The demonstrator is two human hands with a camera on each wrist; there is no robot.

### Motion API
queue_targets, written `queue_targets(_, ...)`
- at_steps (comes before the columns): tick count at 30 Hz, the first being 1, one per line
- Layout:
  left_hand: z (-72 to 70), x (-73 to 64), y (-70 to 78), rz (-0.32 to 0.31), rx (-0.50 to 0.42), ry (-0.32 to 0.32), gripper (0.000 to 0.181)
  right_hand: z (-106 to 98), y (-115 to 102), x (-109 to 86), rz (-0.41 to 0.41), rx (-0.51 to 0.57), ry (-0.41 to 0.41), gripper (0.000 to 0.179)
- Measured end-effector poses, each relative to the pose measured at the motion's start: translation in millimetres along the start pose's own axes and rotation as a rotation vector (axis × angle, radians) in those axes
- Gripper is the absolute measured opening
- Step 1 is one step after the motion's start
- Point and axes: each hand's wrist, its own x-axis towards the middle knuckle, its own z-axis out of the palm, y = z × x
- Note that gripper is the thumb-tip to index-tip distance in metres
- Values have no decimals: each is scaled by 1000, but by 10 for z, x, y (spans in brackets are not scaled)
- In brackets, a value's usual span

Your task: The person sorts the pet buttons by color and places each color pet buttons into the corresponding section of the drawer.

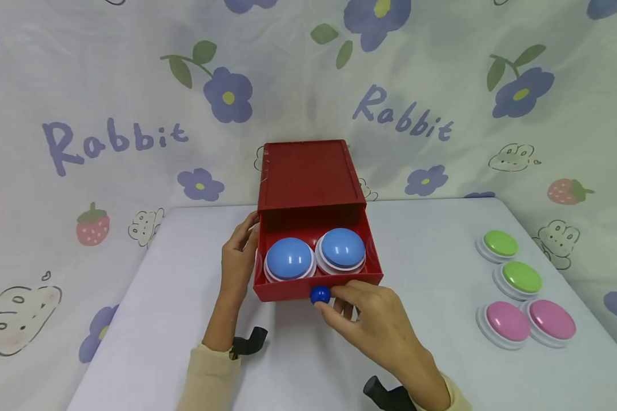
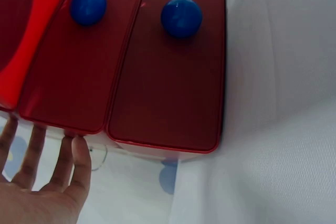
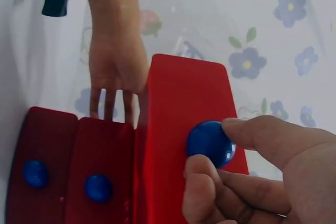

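A red drawer cabinet point(image 1: 311, 174) stands on the table, its top drawer point(image 1: 283, 292) pulled out. Two round blue domed push buttons on white bases, one left point(image 1: 289, 258) and one right point(image 1: 343, 247), sit side by side in that drawer. With thumb and fingers, my right hand point(image 1: 380, 319) pinches the drawer's blue round knob point(image 3: 207, 139). My left hand point(image 1: 238, 260) lies along the cabinet's left side with its fingers extended; in the left wrist view the fingertips point(image 2: 38, 132) touch the side. Two lower drawers, the middle point(image 2: 79, 77) and the bottom point(image 2: 163, 93), are closed.
At the table's right lie two green buttons, a farther one point(image 1: 501, 243) and a nearer one point(image 1: 522, 277). In front of them are two pink buttons, left point(image 1: 508, 321) and right point(image 1: 552, 318). A patterned cloth point(image 1: 298, 103) hangs behind the white table point(image 1: 427, 257).
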Motion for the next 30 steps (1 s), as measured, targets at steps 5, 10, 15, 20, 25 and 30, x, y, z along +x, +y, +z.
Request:
queue_targets(5,-4,12,5,-6,0,0,48,34,27,29,5,17,31,18)
queue_targets(10,-2,12,-15,-17,-3,-8,49,62,58,46,5,31,49,19)
queue_targets(15,-8,0,-21,-14,-8,-12,50,87,79,53,7,52,69,20)
queue_targets(20,-17,-15,-26,-17,-9,-14,50,113,103,66,0,71,97,19)
queue_targets(25,-31,-13,-55,-20,-19,-14,49,147,133,88,-8,97,101,18)
queue_targets(30,-28,47,-271,-12,-48,-7,46,174,157,113,-4,115,103,18)
